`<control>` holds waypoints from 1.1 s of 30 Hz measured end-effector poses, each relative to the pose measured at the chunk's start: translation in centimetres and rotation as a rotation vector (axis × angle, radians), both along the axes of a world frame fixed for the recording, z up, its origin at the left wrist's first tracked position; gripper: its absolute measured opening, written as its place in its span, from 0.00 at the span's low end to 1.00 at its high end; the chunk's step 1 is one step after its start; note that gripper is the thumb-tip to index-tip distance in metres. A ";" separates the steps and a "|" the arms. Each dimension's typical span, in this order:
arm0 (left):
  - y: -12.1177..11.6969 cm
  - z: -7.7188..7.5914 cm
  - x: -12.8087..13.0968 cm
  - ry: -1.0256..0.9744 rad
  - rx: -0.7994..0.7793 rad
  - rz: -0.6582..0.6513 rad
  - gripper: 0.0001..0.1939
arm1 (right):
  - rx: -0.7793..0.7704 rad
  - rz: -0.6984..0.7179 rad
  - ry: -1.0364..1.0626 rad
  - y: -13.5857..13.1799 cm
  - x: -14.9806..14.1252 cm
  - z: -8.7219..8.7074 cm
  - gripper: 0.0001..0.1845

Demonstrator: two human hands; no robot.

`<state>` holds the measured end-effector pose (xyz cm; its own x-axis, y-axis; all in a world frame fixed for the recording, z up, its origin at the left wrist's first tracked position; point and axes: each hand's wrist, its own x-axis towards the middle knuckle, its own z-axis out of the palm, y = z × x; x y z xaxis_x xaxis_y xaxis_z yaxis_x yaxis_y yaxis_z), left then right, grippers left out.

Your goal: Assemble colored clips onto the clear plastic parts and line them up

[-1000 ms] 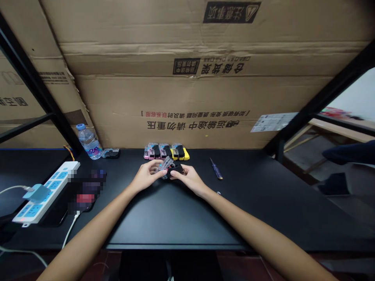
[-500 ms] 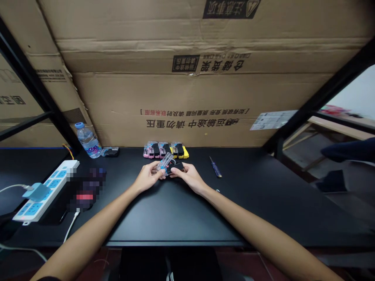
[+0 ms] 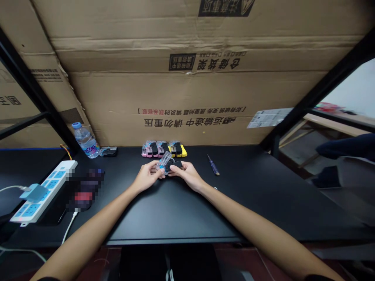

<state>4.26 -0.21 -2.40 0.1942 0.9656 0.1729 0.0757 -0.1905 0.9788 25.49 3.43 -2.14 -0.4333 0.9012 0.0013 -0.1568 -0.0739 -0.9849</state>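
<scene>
My left hand (image 3: pixel 147 175) is closed on the clear end of a small plastic piece (image 3: pixel 165 159) with blue marks. On its other side my right hand (image 3: pixel 189 176) grips the black part (image 3: pixel 175 165), thumb on top. The two parts sit at an angle to each other; whether they are joined is hidden by my fingers. Just behind my hands, a row of similar small pieces lies against the cardboard: pink-and-black ones (image 3: pixel 150 149) on the left and yellow-and-black ones (image 3: pixel 177 149) on the right.
A screwdriver (image 3: pixel 213 165) lies right of my hands. To the left are a water bottle (image 3: pixel 86 140), a clear-and-black piece (image 3: pixel 108 152), a white power strip (image 3: pixel 43 193) and a partly pixelated phone with a white cable (image 3: pixel 70 226). Cardboard (image 3: pixel 164 89) walls the desk's back.
The view has shifted slightly. Both hands keep their hold on the clear-and-black piece, with only a slight turn of the black part.
</scene>
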 end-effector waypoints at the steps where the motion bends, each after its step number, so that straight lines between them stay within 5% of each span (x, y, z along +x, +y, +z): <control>1: 0.0 0.0 0.0 0.007 0.000 0.002 0.26 | 0.003 0.000 -0.004 0.0 0.0 -0.1 0.26; 33: -0.4 -0.1 0.1 0.066 0.111 0.063 0.20 | 0.032 -0.061 -0.006 0.1 -0.3 -0.6 0.25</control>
<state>4.37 -0.64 -2.49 0.1482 0.9519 0.2681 0.1550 -0.2901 0.9444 25.14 3.55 -2.78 -0.3776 0.9256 0.0278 -0.1545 -0.0334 -0.9874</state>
